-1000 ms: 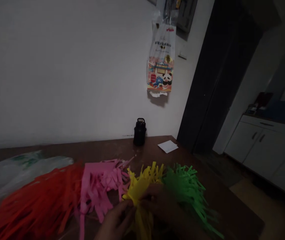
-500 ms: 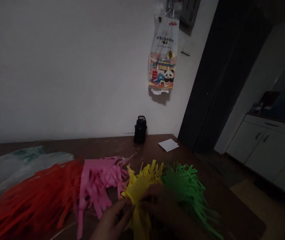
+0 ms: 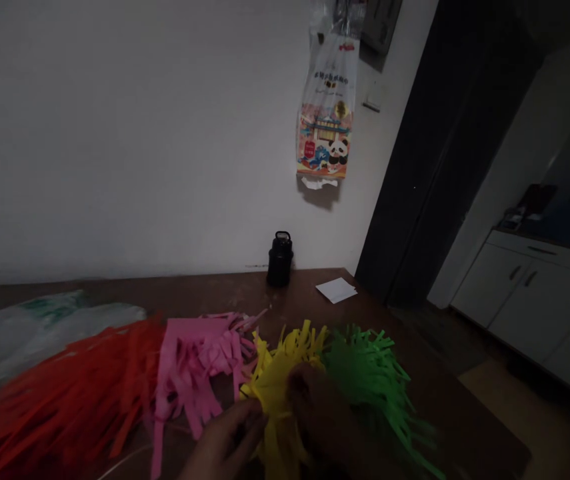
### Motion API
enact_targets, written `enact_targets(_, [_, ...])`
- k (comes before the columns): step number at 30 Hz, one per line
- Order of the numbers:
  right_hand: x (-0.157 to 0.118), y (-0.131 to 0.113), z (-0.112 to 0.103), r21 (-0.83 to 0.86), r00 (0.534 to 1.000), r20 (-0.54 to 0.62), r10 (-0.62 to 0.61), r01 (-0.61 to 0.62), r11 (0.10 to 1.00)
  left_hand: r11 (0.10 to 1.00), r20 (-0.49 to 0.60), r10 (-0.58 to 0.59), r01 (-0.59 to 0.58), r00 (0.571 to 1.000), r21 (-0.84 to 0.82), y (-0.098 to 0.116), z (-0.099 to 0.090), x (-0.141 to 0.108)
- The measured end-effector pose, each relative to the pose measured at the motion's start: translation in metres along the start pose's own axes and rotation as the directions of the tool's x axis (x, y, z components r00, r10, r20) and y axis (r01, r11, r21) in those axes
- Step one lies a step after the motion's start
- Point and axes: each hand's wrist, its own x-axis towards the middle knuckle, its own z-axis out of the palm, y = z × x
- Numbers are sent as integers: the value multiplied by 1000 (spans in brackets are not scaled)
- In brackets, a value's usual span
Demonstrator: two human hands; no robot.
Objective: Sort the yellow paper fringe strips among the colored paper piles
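Note:
A yellow fringed bundle (image 3: 275, 383) is at the bottom centre, between my two hands. My left hand (image 3: 227, 437) pinches its left edge, thumb and fingers together. My right hand (image 3: 317, 407) has its curled fingers on the bundle's right side; dim light and blur hide its fingertips. Pink fringed strips (image 3: 202, 353) spread left of the yellow ones, and a large heap of red strips (image 3: 85, 387) lies further left. Green fringed strips (image 3: 372, 370) fan out beyond my right hand.
On the brown table (image 3: 215, 292) a black bottle (image 3: 279, 260) stands by the wall, with white paper (image 3: 337, 290) to its right. Clear plastic (image 3: 55, 327) lies at left. A tissue pack (image 3: 325, 113) hangs above. White cabinets (image 3: 529, 287) stand at right.
My right hand has shifted slightly up on the yellow bundle, its fingers now more curled. My left hand stays at nearly the same place, a touch lower.

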Motion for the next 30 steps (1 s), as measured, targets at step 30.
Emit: enact_targets(30, [1, 9, 4, 162, 990, 14, -142, 137, 977, 998, -14, 22, -21, 1000, 55, 1, 0, -1])
